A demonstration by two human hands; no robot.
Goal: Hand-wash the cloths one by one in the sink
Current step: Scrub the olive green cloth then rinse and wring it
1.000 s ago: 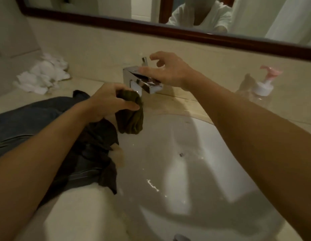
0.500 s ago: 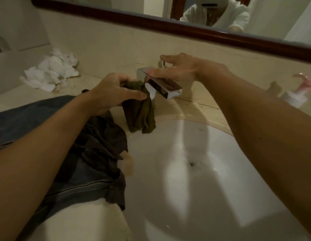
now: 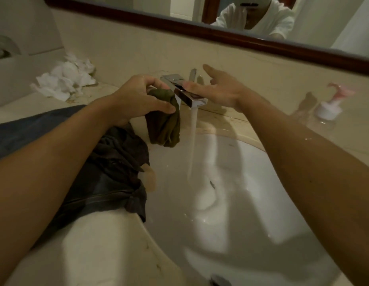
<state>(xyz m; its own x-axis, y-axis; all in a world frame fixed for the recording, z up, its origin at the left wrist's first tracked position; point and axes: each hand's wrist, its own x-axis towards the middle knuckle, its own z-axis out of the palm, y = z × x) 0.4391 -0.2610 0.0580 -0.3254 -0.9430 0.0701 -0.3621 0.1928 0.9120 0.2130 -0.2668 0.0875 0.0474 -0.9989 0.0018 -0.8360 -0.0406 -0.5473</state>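
My left hand [image 3: 138,100] grips a small olive-green cloth [image 3: 164,126], which hangs bunched just left of the chrome tap [image 3: 185,93] above the rim of the white sink [image 3: 251,203]. My right hand [image 3: 216,89] hovers by the tap and its lever with fingers spread, thumb against the spout. A stream of water [image 3: 192,141] runs from the spout into the basin. A heap of dark cloths [image 3: 109,178] lies on the counter left of the sink, one corner drooping over the rim, partly hidden by my left forearm.
Crumpled white tissue [image 3: 63,81] lies at the back left of the beige counter [image 3: 96,254]. A pink-topped pump bottle [image 3: 332,106] stands at the right by the wall. A wood-framed mirror [image 3: 220,36] runs along the back.
Water now runs from the tap; earlier it was dry. My right hand stayed at the tap and its fingers spread. My left hand moved the olive cloth closer to the spout.
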